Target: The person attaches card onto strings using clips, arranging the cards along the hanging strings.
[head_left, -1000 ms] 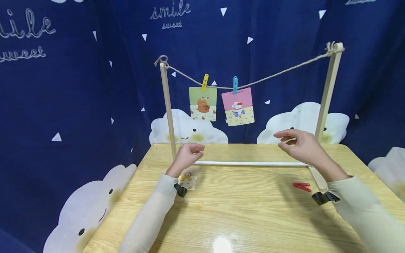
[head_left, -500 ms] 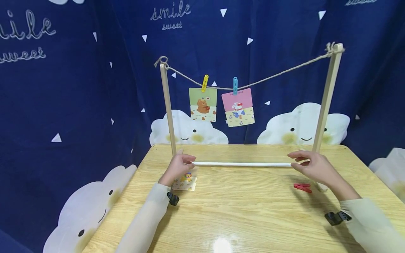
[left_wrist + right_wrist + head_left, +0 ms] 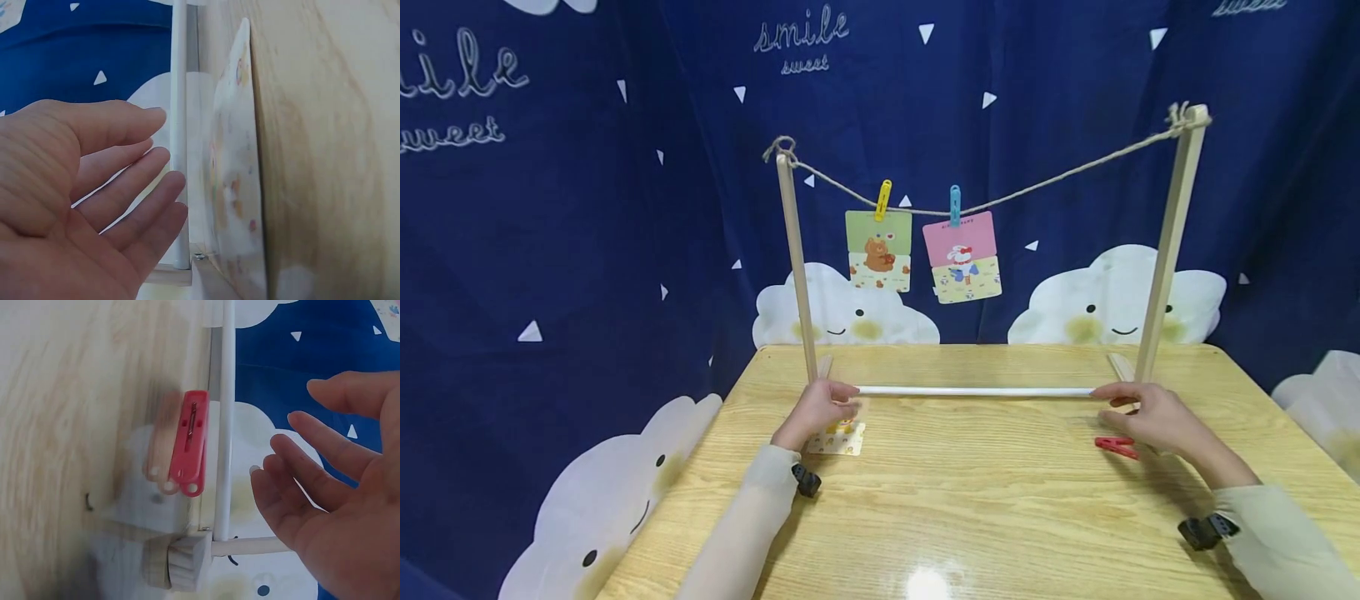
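My left hand (image 3: 822, 410), fingers loosely bent and holding nothing, hovers over a small patterned card (image 3: 838, 442) that lies on the table and is partly covered by it in the head view. The left wrist view shows the card (image 3: 234, 187) to the right of the fingers, apart from them. On the other side, my right hand (image 3: 1157, 421) is also relaxed and holds nothing. Just beside its thumb lies a red clothespin (image 3: 1117, 447) on the table. In the right wrist view the clothespin (image 3: 192, 440) sits left of the fingertips, with space between.
A wooden frame's posts (image 3: 795, 258) carry a sagging twine (image 3: 1075, 173). From it hang a green bear card (image 3: 880, 250) under a yellow clothespin (image 3: 883, 200) and a pink rabbit card (image 3: 962, 257) under a blue clothespin (image 3: 955, 206). A white rod (image 3: 973, 391) spans the posts' bases.
Both hands have come down from above the white rod toward the tabletop. The left now covers part of the patterned card; the right has reached the clothespin's side. The hung cards stay put.
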Demonstrator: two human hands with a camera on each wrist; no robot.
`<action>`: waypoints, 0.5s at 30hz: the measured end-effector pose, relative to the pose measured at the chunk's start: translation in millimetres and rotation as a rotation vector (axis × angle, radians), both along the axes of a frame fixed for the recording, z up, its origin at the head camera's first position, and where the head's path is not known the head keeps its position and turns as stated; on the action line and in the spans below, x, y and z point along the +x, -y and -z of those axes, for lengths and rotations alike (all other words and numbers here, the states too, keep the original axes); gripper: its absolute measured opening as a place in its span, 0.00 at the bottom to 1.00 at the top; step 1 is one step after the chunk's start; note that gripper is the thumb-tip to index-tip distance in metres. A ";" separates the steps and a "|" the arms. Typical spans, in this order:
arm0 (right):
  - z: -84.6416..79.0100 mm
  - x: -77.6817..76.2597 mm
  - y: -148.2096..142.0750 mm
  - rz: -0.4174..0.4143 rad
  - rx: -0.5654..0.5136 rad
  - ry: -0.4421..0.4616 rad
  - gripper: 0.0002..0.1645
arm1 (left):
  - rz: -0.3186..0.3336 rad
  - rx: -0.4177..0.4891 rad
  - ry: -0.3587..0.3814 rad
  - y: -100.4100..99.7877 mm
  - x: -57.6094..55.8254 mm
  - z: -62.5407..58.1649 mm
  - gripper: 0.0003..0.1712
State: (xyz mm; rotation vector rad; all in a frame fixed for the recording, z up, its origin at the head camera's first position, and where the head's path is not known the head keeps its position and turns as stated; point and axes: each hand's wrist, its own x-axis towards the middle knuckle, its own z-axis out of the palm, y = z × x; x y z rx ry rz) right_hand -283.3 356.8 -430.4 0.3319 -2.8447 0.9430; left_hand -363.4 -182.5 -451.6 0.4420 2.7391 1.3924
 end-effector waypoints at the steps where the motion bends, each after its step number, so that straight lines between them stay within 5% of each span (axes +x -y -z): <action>1: 1.4 -0.1 -0.6 0.000 0.003 0.004 0.24 | 0.005 -0.003 0.002 -0.1 0.0 1.4 0.19; 15: 11.5 2.7 -9.2 -0.092 0.017 0.045 0.20 | 0.036 -0.050 0.002 -0.2 0.3 9.4 0.27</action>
